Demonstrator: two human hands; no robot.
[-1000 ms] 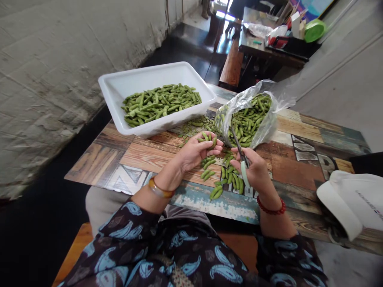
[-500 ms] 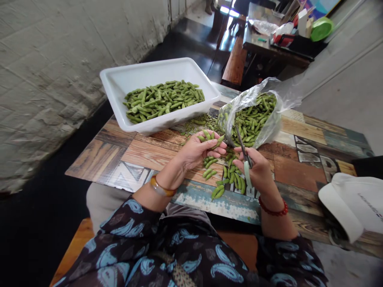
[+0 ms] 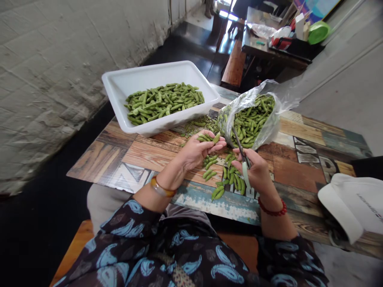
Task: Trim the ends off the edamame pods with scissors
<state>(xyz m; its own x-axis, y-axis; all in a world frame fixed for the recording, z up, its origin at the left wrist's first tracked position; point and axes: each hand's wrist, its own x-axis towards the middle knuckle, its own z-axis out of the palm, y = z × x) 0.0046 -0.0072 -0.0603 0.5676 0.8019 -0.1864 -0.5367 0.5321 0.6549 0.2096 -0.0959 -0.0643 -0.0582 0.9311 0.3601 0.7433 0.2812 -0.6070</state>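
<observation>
Several green edamame pods (image 3: 206,138) rest in my left hand (image 3: 199,150), its thumb pressed on one pod that sticks out toward the right. My right hand (image 3: 255,167) grips a pair of scissors (image 3: 245,163) with pale green handles, the dark blades pointing up and away from me. The blade tips are apart from the pods in my left hand, near the front of a clear plastic bag (image 3: 279,129) full of pods. Loose pods (image 3: 231,175) lie on the table between and below my hands. Small green trimmings (image 3: 194,126) are scattered behind my left hand.
A white plastic tub (image 3: 121,119) partly filled with pods stands at the back left of the patchwork wooden table (image 3: 149,155). On the right edge lies a white cap (image 3: 344,203). Farther back are a bench (image 3: 233,67) and another table with clutter. A wall runs along the left.
In my left hand the held pods have shifted, and the thumb sits differently on the protruding pod. My right hand with the scissors has barely moved. The whole view has tilted slightly.
</observation>
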